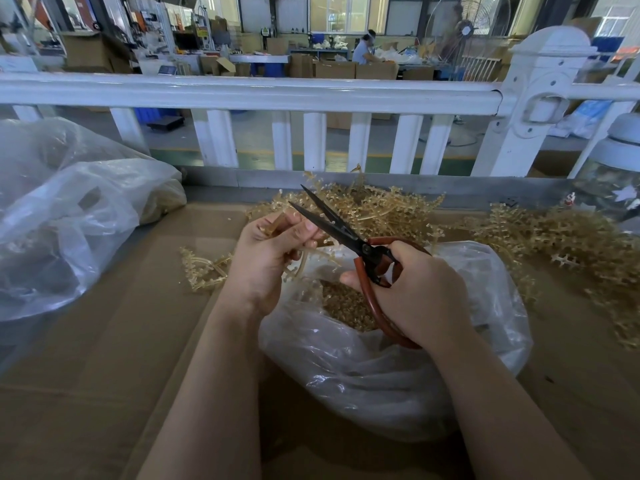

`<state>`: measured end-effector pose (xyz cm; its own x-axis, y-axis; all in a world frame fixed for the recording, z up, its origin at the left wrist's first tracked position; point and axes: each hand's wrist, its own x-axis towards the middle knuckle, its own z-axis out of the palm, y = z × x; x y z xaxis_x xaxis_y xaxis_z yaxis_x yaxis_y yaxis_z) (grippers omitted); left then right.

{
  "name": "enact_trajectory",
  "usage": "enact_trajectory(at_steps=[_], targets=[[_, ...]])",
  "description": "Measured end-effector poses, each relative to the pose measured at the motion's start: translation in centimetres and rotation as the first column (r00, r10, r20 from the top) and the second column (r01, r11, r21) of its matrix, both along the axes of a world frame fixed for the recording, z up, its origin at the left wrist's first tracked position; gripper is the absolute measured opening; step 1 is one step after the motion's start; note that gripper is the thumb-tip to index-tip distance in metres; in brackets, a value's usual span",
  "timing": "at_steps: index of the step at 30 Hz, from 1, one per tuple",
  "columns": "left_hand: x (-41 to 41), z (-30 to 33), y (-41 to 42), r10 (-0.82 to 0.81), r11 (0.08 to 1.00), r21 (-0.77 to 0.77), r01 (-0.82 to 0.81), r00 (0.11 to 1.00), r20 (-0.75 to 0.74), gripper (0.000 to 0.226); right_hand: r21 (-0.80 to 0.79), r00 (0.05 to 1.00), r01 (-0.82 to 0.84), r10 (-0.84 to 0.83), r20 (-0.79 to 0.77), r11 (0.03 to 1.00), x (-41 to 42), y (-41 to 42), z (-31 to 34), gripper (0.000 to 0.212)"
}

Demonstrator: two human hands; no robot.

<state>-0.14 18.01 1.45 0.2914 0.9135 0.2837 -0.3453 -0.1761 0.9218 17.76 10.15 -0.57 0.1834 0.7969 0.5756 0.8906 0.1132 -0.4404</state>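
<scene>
Amber sprue [275, 225] lies pinched in the left hand [266, 258], beside scissors [346, 233] (blades apart) gripped by right hand [419, 292].

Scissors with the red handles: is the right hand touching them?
Touching. The head view shows the right hand gripping the scissors, curled through their red handle loops.

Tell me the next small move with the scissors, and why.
Probably slide the open scissors onto the tan plastic strip that the left hand pinches, then squeeze with the right hand. The blades gape beside the strip, and the open bag of cut bits lies below to catch the piece.
</scene>
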Motion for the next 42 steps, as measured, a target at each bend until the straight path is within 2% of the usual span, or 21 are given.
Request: enact_trajectory(at_steps=[6,13,20,25,32,42], targets=[[-0.19,-0.02,-0.07,0.015,0.997,0.073,-0.013,0.999,-0.031,0.007,-0.027,0.999,-0.036,0.037,0.012,0.999,0.10,-0.23,0.26,0.048],[-0.23,0.09,0.00,0.021,0.995,0.099,-0.017,0.999,-0.038,0.016,-0.022,0.999,-0.022,0.023,0.042,0.999,0.18,-0.19,0.23,0.053],[-0.26,0.15,-0.10,0.007,0.995,0.099,-0.002,0.999,-0.043,0.011,-0.004,1.000,-0.012,0.013,0.027,1.000,0.12,-0.10,0.01,0.057],[-0.48,0.22,-0.06,0.007,0.997,0.082,-0.004,0.999,-0.032,0.008,0.023,0.999,-0.035,0.034,0.015,0.999,-0.01,-0.21,0.09,0.047],[-0.44,0.06,0.05,0.028,0.992,0.124,-0.018,0.997,-0.077,0.008,0.018,0.999,-0.018,0.017,0.046,1.000,0.22,-0.18,0.11,0.055],[-0.16,-0.20,0.10,-0.021,0.991,0.128,0.031,0.997,-0.080,0.003,0.031,0.999,-0.020,0.019,0.042,0.999,0.05,-0.28,0.22,0.050]])
